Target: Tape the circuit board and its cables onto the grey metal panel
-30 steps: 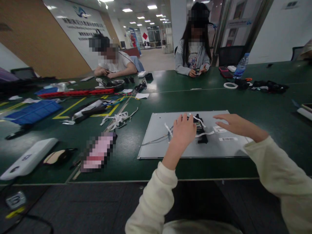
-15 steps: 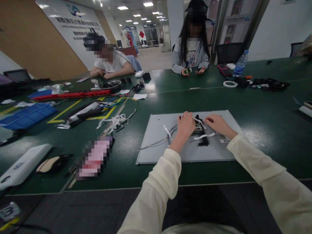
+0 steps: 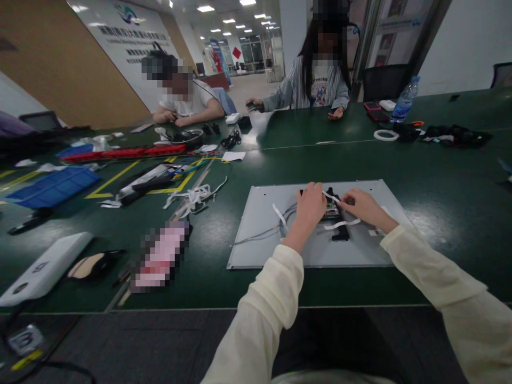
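While your right hand pinches the white ribbon at 12 o'clock on the grey panel, left hand grip curled, hold unclear, a sharp tug may tear it.

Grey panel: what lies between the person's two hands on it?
Head view: a black part and a white strip lie between the left hand and the right hand, on the grey panel.

panel lying on the table, circuit board on the panel, cable scraps left of the panel, bottle way behind it
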The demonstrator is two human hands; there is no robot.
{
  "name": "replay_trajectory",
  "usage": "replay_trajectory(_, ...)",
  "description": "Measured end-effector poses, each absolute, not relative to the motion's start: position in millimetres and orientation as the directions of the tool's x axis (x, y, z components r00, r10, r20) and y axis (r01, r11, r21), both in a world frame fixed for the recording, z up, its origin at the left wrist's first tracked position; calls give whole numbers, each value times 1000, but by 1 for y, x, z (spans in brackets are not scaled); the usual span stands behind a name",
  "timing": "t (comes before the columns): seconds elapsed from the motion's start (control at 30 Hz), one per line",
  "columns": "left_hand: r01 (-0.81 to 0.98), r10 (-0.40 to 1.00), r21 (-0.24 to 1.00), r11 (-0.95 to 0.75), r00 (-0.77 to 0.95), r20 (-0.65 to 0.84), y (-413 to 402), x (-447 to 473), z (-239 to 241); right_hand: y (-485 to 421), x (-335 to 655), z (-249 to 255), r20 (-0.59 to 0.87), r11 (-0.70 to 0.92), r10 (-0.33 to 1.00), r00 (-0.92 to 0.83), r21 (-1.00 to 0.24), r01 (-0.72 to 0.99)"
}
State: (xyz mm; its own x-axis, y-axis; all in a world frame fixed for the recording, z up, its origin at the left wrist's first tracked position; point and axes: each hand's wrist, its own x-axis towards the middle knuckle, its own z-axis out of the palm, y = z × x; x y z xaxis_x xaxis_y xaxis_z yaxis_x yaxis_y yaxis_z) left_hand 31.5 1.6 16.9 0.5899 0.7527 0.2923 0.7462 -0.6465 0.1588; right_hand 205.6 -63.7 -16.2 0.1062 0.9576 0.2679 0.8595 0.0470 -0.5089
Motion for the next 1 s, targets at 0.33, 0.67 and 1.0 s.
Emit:
replay_trajectory(0.33, 752, 761, 167, -637, 581, 288, 2, 31, 14, -69, 203, -12, 220, 21, 959, 176, -677, 735)
replay_trajectory(0.67, 752, 766, 184, -633, 573, 292, 2, 31, 14, -60, 201, -18, 294, 16, 932, 210, -614, 789)
replay_trajectory(1.0, 785, 805, 195, -588, 544, 237, 0, 30, 17, -60, 198, -16, 265, -4, 936, 231, -651, 759)
